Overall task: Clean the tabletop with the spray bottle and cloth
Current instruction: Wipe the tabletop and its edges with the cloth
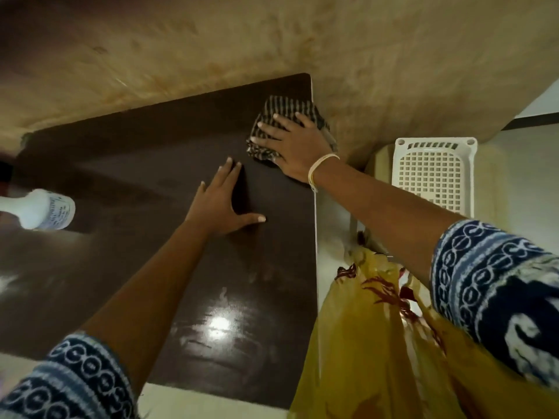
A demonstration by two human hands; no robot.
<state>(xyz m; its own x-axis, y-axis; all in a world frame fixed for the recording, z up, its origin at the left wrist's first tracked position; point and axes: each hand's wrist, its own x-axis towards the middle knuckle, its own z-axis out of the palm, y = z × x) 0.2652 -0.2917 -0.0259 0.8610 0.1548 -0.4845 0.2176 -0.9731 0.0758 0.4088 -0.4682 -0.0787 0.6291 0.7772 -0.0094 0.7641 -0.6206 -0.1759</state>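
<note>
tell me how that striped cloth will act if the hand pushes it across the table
The cloth looks soft and bunched, so it will likely fold and drag rather than slide stiffly. The tabletop is glossy, so it should glide easily under the flat right hand.

Dim, warm indoor light — a lamp overhead throws a hard white glare spot on the glossy dark tabletop (217,325) near its front edge. Wide-angle bending curves the frame edges, and the spray bottle (39,210) at the left edge is motion-blurred.
</note>
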